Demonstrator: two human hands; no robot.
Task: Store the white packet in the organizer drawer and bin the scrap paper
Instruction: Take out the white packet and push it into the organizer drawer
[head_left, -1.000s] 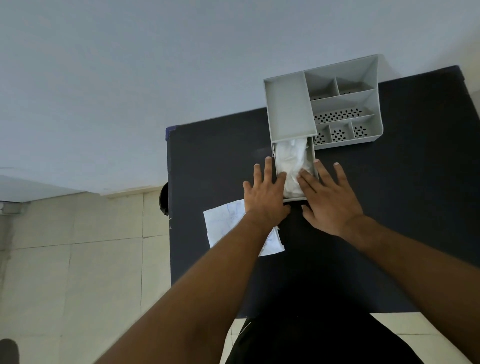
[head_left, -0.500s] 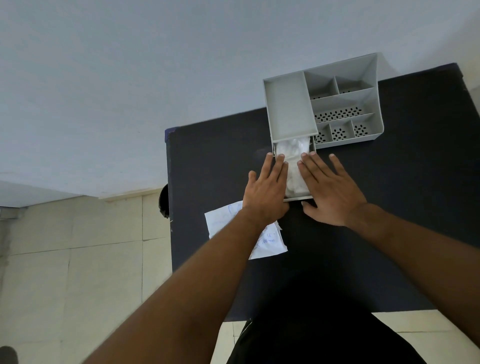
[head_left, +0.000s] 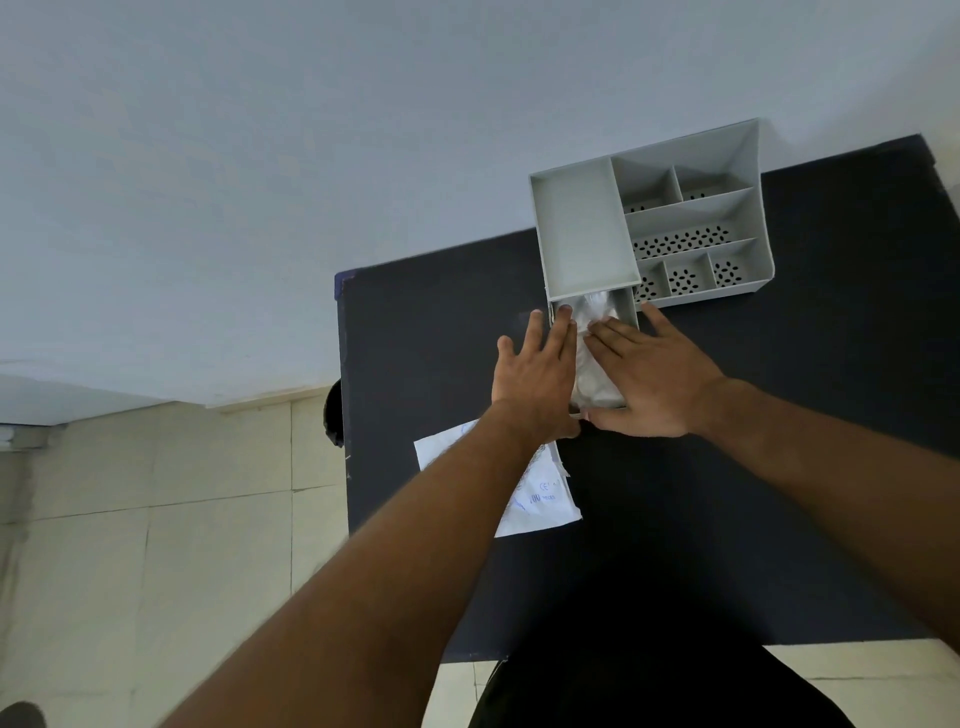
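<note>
A grey desk organizer (head_left: 587, 228) stands at the back of the dark table. Its drawer (head_left: 628, 312) is pulled out toward me, and the white packet (head_left: 597, 379) lies inside it. My left hand (head_left: 535, 374) lies flat on the drawer's left side with fingertips on the packet. My right hand (head_left: 654, 379) lies flat on the packet and the drawer's right side, thumb at the drawer's front. Both hands press down with fingers extended. The scrap paper (head_left: 540, 493), white with blue print, lies on the table under my left forearm, partly hidden.
The dark table (head_left: 431, 338) ends at its left edge above a tiled floor (head_left: 156, 519). A pale wall rises behind. The organizer's open compartments (head_left: 691, 244) sit to the right of the drawer. A dark round object (head_left: 332, 415) shows beside the table's left edge.
Both hands have slid forward along the drawer, fingers reaching farther over the packet toward the organizer. The packet sits lower and flatter in the drawer.
</note>
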